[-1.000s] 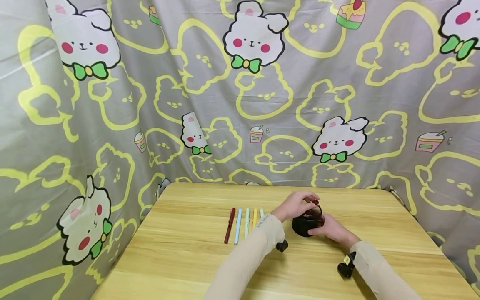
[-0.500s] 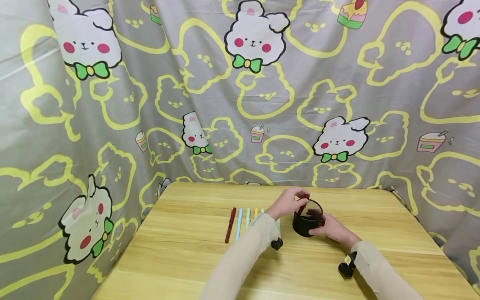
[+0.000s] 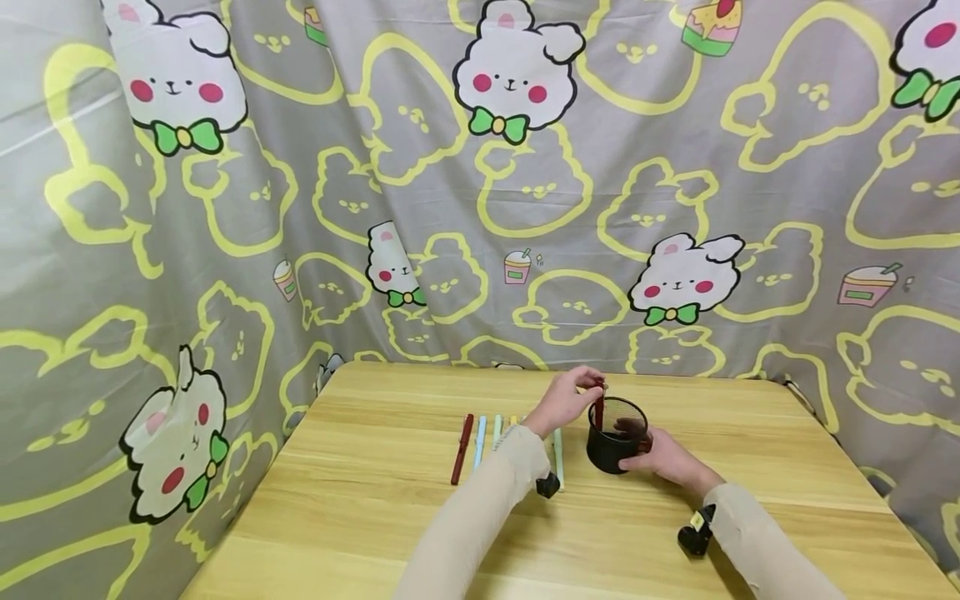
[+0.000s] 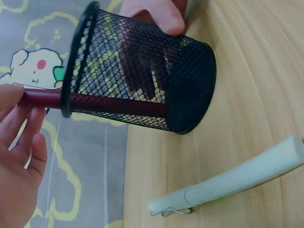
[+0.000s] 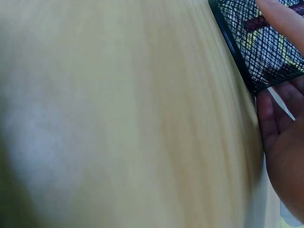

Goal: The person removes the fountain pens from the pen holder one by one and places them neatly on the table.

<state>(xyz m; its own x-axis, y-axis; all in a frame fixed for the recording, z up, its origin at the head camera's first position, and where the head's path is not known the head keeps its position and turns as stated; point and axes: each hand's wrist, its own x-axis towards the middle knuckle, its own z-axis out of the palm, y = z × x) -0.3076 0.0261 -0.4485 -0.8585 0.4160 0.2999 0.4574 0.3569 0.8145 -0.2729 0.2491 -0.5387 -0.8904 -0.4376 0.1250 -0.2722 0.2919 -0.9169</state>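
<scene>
A black mesh pen holder [image 3: 611,454] stands on the wooden table. My right hand [image 3: 663,458] grips it from the right side, thumb on the near wall, as the right wrist view also shows on the mesh wall [image 5: 270,42]. My left hand [image 3: 564,402] pinches the top end of a dark red pen [image 4: 45,98] at the left rim. Most of that pen is inside the holder along its wall, seen through the mesh in the left wrist view, its lower tip close to the base. No other pen shows in the holder.
Left of the holder lies a row of pens: dark red [image 3: 462,450], light blue [image 3: 480,440], pale green [image 3: 497,423], yellow [image 3: 513,420], and another pale green pen [image 3: 558,458] nearest the holder. My left sleeve covers part of the row. A patterned curtain [image 3: 435,208] hangs behind the table.
My left hand has moved left from over the holder's opening to its left rim, bringing the dark red pen upright against that side. The right hand and holder have barely moved.
</scene>
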